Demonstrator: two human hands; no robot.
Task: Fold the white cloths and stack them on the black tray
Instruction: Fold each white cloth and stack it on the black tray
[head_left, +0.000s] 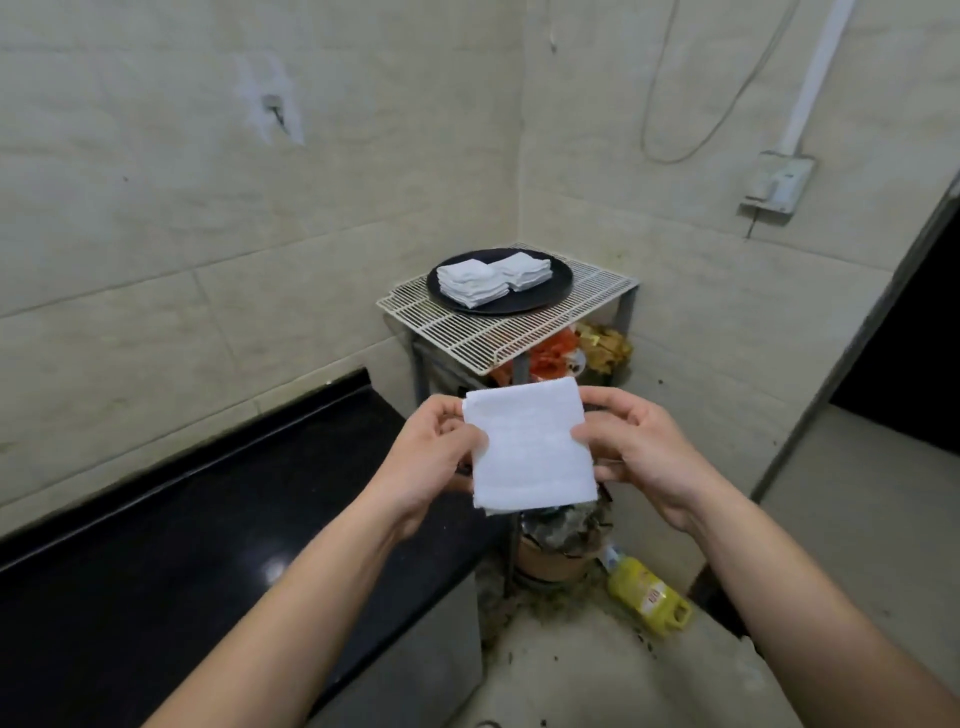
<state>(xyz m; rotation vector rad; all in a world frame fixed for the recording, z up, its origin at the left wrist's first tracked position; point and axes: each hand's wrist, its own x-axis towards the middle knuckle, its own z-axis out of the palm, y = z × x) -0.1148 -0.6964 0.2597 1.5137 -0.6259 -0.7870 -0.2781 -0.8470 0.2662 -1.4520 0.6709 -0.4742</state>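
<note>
Both hands pinch one folded white cloth (530, 447) in mid-air in front of us: our left hand (436, 457) grips its left edge and our right hand (639, 457) its right edge, thumbs on the near face, fingers curled behind. We see the cloth as a flat rectangle, slightly tilted, touching nothing but the hands. Beyond it, well apart, the black tray (558, 286) sits on a white wire rack (467, 332) in the corner of the tiled walls. On the tray we count two stacks of folded cloths (470, 285) side by side and touching, the left one nearer us. A black counter (182, 545) runs along the left wall below our left forearm. A yellow bottle (649, 597) lies on the floor to the right of the rack's legs. A wall box (777, 184) with a looping cable is mounted high on the right wall.
</note>
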